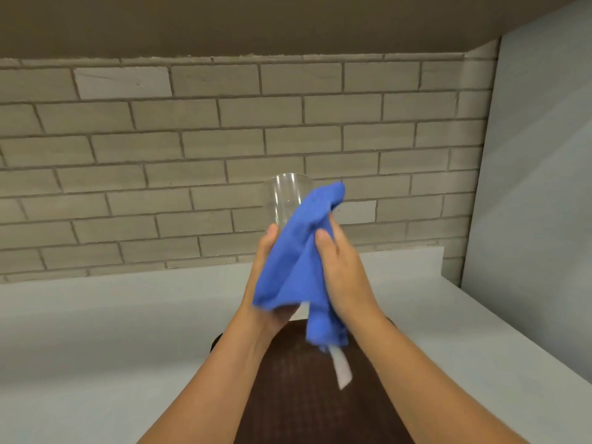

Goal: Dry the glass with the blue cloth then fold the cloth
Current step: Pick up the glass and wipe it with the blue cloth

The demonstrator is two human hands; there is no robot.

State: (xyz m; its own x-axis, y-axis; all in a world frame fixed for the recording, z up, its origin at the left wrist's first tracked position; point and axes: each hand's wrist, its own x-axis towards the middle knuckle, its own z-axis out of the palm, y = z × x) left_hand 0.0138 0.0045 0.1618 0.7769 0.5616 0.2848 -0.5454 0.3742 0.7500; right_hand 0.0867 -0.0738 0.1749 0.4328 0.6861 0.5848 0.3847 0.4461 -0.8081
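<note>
I see the glass (283,200) held upright above the near counter (96,315). My left hand (267,274) grips its base. My right hand (342,270) presses the blue cloth (298,261) against its right side; a white tag (342,368) dangles below.

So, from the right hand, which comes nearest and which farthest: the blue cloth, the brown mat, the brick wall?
1. Blue cloth: touching the right hand, pressed against the glass.
2. Brown mat: below the hands, on the counter.
3. Brick wall: behind, past the counter's back edge.
</note>
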